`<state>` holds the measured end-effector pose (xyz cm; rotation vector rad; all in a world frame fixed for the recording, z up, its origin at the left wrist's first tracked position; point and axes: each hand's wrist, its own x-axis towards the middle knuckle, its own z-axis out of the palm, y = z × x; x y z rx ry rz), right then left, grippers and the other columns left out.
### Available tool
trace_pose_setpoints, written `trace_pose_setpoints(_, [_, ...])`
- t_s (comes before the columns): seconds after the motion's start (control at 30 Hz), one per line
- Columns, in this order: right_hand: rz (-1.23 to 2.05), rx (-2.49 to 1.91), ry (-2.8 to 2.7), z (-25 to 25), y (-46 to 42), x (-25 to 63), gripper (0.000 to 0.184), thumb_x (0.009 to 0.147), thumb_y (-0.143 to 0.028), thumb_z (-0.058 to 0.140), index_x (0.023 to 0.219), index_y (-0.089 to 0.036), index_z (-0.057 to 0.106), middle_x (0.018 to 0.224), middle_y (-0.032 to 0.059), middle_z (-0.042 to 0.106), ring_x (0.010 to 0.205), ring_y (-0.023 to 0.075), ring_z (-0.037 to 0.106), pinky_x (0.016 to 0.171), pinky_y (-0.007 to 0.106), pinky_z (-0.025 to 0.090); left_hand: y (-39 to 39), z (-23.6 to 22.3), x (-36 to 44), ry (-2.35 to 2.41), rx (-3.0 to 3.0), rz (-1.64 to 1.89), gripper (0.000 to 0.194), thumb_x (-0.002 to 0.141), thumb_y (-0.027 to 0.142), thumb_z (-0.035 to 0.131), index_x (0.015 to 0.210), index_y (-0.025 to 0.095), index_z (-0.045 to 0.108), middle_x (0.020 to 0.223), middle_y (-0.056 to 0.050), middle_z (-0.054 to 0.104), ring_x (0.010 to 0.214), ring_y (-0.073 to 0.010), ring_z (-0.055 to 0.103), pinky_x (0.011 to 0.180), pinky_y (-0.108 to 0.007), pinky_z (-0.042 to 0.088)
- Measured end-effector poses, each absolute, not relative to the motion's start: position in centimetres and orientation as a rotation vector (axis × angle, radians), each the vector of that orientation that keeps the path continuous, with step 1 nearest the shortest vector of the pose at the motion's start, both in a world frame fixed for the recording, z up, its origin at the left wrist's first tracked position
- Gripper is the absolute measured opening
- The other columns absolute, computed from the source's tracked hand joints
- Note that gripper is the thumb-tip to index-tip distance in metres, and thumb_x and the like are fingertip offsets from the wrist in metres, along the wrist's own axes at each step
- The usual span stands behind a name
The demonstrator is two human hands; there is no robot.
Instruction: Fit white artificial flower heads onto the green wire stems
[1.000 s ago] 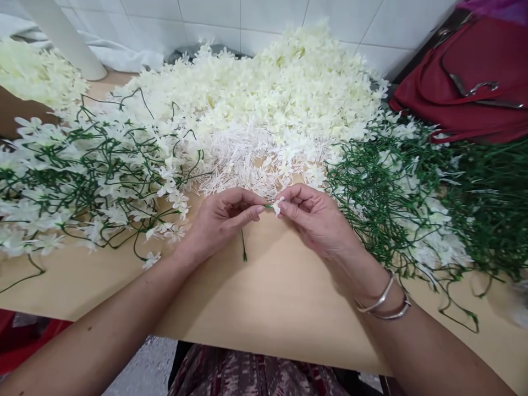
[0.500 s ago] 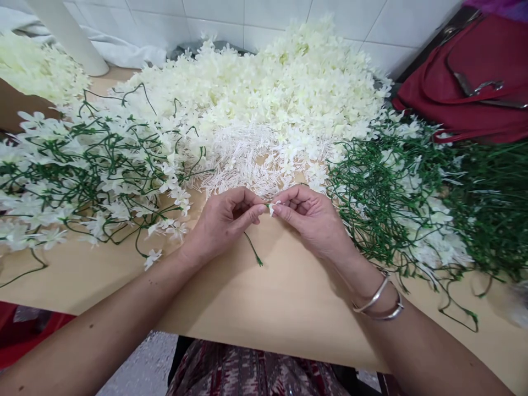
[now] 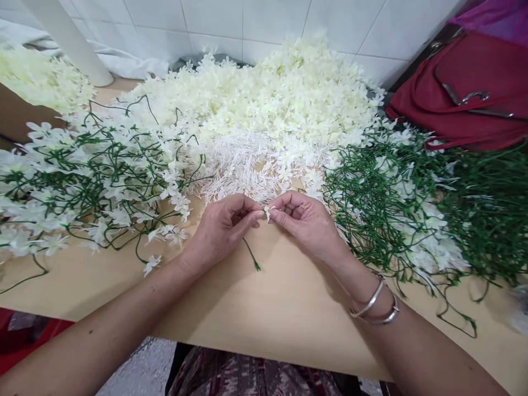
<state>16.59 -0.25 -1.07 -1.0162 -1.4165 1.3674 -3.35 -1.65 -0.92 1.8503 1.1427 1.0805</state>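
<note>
My left hand [image 3: 220, 228] pinches a thin green stem [image 3: 252, 257] that hangs down toward the wooden table [image 3: 264, 308]. My right hand [image 3: 307, 223] pinches a small white flower [image 3: 267, 212] at the stem's tip, and the fingertips of both hands meet there. Just behind the hands lies a heap of white plastic stamen pieces [image 3: 247, 165]. Further back rises a big pile of loose cream flowers [image 3: 272, 93].
Finished green stems with white flowers [image 3: 91, 176] spread over the left of the table. Bare and partly filled green stems [image 3: 412, 203] cover the right. A red bag [image 3: 466, 99] sits at the back right against the tiled wall. A white post [image 3: 68, 38] stands at the back left.
The hands stay together in the same spot. The stem's hanging end has swung slightly to the right and the flower has been pressed closer to the left fingertips.
</note>
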Motion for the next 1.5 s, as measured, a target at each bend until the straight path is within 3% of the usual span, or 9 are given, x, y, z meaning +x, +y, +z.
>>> trace_pose_setpoints(0.27, [1.560, -0.937, -1.324, -0.4, 0.0, 17.7, 0.037, 0.077, -0.045, 0.089, 0.102, -0.021, 0.075, 0.087, 0.0010, 0.074, 0.079, 0.0141, 0.067, 0.083, 0.031, 0.056, -2.3, -0.6, -3.0, 1.180, 1.858, 1.142, 0.015, 0.096, 0.031, 0.069, 0.099, 0.017, 0.072, 0.077, -0.003, 0.076, 0.070, -0.0135, 0.073, 0.067, -0.024, 0.056])
trace_pose_setpoints(0.5, [1.500, -0.953, -1.346, -0.8, 0.0, 17.6, 0.027, 0.075, -0.039, 0.089, 0.084, -0.020, 0.071, 0.074, -0.0025, 0.068, 0.071, 0.0116, 0.062, 0.072, 0.027, 0.052, -2.3, -1.0, -3.1, 1.138, 1.826, 1.081, 0.020, 0.098, 0.036, 0.066, 0.100, 0.017, 0.073, 0.080, -0.005, 0.077, 0.071, -0.0139, 0.072, 0.067, -0.024, 0.057])
trace_pose_setpoints(0.9, [1.459, -1.003, -1.401, -0.8, -0.5, 17.0, 0.019, 0.083, -0.036, 0.082, 0.087, -0.020, 0.072, 0.077, 0.0004, 0.073, 0.074, 0.0136, 0.067, 0.075, 0.030, 0.056, -2.0, -0.6, -3.3, 1.108, 1.774, 1.016, 0.017, 0.100, 0.032, 0.064, 0.095, 0.018, 0.070, 0.076, -0.002, 0.076, 0.069, -0.0125, 0.072, 0.067, -0.022, 0.055])
trace_pose_setpoints(1.5, [1.450, -1.113, -1.395, -0.2, -0.9, 16.2, 0.009, 0.089, -0.027, 0.073, 0.089, -0.021, 0.066, 0.077, -0.0013, 0.067, 0.070, 0.0123, 0.062, 0.070, 0.028, 0.052, -1.5, -0.6, -3.2, 1.162, 1.873, 1.019, 0.014, 0.100, 0.026, 0.062, 0.090, 0.020, 0.069, 0.076, -0.001, 0.078, 0.069, -0.0129, 0.074, 0.064, -0.022, 0.053])
